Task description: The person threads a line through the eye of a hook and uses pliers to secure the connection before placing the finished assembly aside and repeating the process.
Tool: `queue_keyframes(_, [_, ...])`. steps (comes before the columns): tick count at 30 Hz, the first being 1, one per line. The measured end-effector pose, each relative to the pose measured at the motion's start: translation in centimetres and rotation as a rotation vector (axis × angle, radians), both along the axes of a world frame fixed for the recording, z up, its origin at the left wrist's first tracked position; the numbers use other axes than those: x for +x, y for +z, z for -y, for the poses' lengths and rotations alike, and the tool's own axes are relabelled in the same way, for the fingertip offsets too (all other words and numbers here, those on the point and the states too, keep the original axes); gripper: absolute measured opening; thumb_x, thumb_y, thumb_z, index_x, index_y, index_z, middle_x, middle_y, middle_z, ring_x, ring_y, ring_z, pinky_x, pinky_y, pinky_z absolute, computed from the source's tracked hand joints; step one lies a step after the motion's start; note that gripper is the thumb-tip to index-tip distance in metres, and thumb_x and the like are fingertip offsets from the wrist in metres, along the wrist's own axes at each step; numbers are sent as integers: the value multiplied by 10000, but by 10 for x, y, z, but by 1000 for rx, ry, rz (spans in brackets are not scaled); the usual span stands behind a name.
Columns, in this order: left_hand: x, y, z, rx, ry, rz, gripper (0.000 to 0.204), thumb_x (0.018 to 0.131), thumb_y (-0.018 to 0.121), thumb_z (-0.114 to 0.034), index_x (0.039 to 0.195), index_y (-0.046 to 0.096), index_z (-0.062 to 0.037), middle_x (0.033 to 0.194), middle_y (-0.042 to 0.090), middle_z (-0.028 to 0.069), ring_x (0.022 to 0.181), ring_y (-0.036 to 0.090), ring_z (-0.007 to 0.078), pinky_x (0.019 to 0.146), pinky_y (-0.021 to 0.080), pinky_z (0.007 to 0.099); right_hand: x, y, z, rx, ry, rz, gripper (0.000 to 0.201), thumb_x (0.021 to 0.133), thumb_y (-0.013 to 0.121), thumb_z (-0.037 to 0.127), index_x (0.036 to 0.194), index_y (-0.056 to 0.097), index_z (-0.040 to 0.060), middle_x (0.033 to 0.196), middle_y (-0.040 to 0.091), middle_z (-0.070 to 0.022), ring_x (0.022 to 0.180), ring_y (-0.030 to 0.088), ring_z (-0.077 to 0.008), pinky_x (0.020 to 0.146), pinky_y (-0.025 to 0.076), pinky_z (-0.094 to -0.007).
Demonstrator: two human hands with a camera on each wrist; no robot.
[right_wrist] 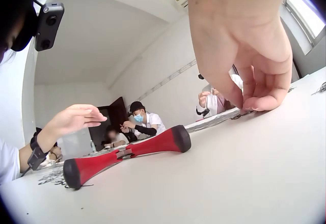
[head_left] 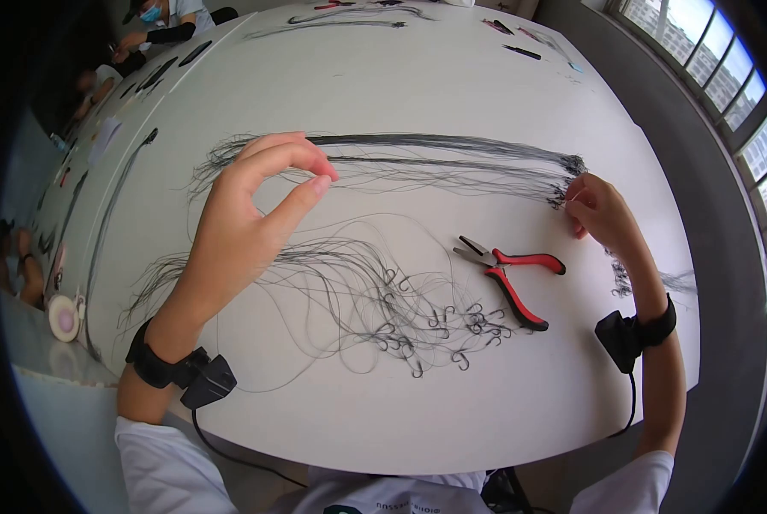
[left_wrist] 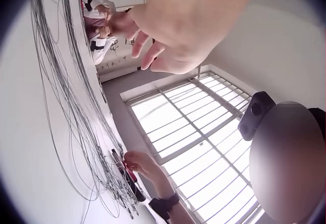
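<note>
My left hand (head_left: 244,227) is raised over the left part of a long bundle of thin dark strands (head_left: 439,140), its fingers curved and thumb apart from them; no held thing shows. At the bundle's right end, my right hand (head_left: 604,216) has its fingertips bent together on a dark strand end. The right wrist view shows this hand (right_wrist: 244,45) low at the table, thumb and finger pinching there. Nearer me lies a looser bundle (head_left: 340,257) with hooked ends (head_left: 392,336). Red-handled pliers (head_left: 513,295) lie between it and my right hand, jaws apart.
More strands (head_left: 340,24) and a black tool (head_left: 522,53) lie at the table's far side. A small bunch (head_left: 620,278) is near the right edge. A round pale object (head_left: 63,317) stands at the left. People sit beyond, one masked (head_left: 165,26).
</note>
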State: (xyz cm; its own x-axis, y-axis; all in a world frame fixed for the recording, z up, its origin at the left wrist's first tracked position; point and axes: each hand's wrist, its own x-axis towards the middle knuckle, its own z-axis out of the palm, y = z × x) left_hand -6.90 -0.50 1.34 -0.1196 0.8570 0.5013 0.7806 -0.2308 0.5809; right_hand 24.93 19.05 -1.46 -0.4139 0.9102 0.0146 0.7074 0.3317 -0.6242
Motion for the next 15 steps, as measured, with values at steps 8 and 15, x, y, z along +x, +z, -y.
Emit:
queue_keyframes(8, [18, -22, -10, -93, -206, -65, 63, 755, 663, -51, 789, 615, -28, 905, 590, 72, 1004, 524, 243, 879, 410, 346, -14, 0, 12, 496, 293, -17, 47, 797, 582, 21, 843, 584, 31, 770, 612, -75, 678, 606, -199, 613, 490, -316])
queue_keyframes(15, [55, -26, -15, -191, -504, -12, 173, 704, 746, -112, 826, 633, -64, 845, 582, 47, 846, 519, 199, 740, 444, 314, -44, 19, 63, 278, 740, -31, 76, 679, 705, 32, 690, 639, 66, 715, 601, -16, 753, 534, -193, 656, 465, -299])
